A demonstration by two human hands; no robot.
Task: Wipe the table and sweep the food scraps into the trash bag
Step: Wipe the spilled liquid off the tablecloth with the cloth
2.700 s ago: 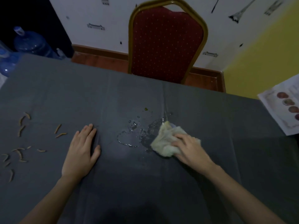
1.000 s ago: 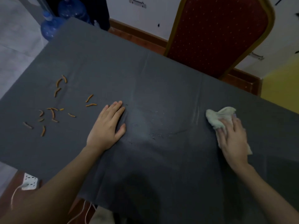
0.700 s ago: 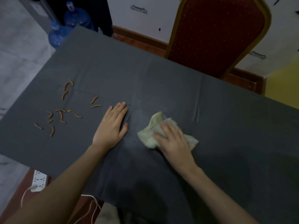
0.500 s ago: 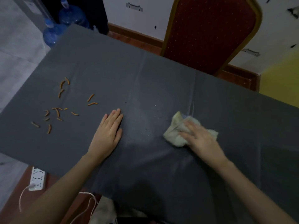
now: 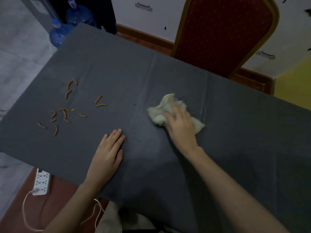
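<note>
My right hand [image 5: 180, 126] presses down on a crumpled pale cloth [image 5: 161, 111] near the middle of the table [image 5: 235, 132], fingers spread over its top and curled a little into the folds, so I am holding it against the grey tablecloth rather than lifting it. My left hand [image 5: 107, 153] lies flat beside it, nearer the front edge, palm down and fingers straight, holding nothing and pinning the tablecloth.

As far as I can judge, the wiping is well advanced. The patch between my hands shows only a faint dull sheen and a few tiny dark specks; I see no standing liquid there. Whether the cloth is damp I cannot tell in this dim light.

The sweeping is not yet begun. The food scraps [image 5: 64, 111], short orange-brown sticks, lie scattered toward the left end of the table, well apart from the cloth and a little beyond my left fingertips. None sit under or against the cloth. No trash bag is in view, so I cannot say where the scraps are to go.

Behind the table stands a red chair [image 5: 223, 34] with a gold frame. Blue water bottles [image 5: 67, 26] sit on the floor past the far left corner, and a white power strip [image 5: 41, 182] lies below the near edge.
</note>
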